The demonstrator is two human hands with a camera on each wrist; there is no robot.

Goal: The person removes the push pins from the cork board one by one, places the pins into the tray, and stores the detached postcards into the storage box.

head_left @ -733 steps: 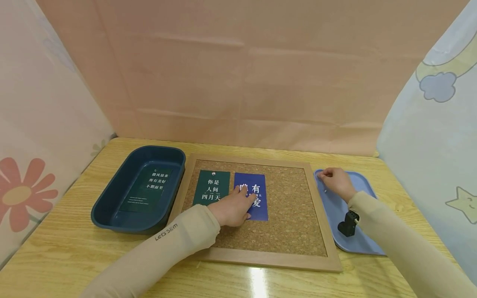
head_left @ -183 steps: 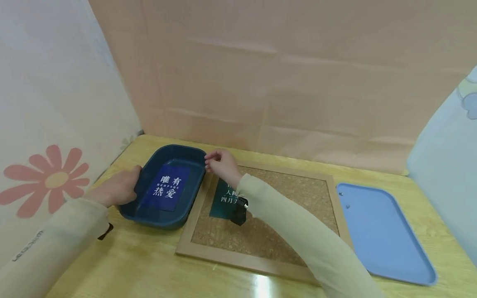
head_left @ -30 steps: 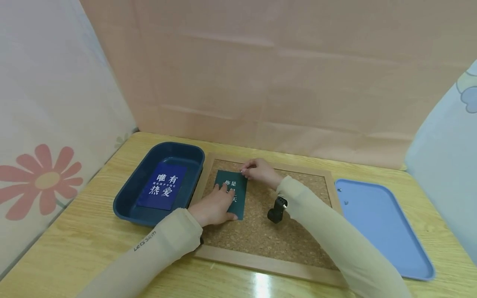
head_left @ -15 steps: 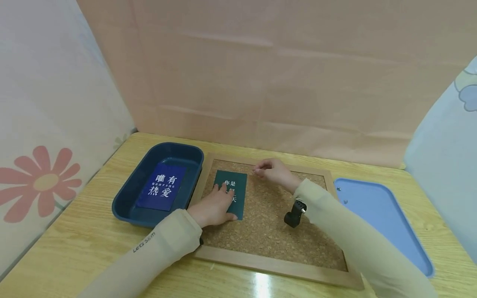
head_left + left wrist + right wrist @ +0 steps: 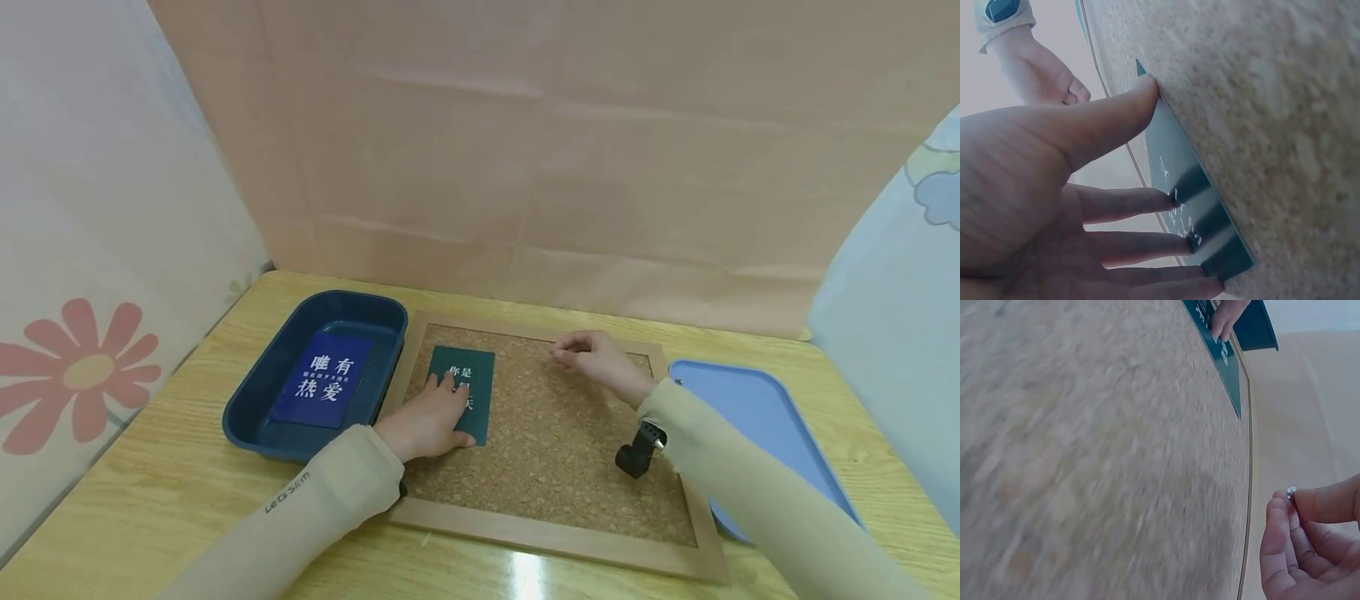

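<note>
A dark green card (image 5: 482, 400) with white characters lies on the left part of the framed cork board (image 5: 540, 475). My left hand (image 5: 427, 418) rests on this card with its fingers spread and fairly straight; the left wrist view shows the fingertips (image 5: 1166, 201) pressing its surface. Over the upper right part of the board, my right hand (image 5: 600, 362) pinches a small silver pushpin (image 5: 1291, 492) between thumb and fingertips, apart from the card. The pin's point is hidden by the fingers.
Left of the board stands a dark blue bin (image 5: 247, 392) with a blue card (image 5: 318, 400) lying inside. A light blue tray (image 5: 757, 417) sits at the right, partly behind my right sleeve, with a small silver pin (image 5: 678, 381) at its near-left edge. Wall sheets enclose the table.
Over the last second my right hand has moved from the green card's top right corner rightward across the board, with the pushpin. The left hand stays on the card. Earlier, the blue card went into the bin.
</note>
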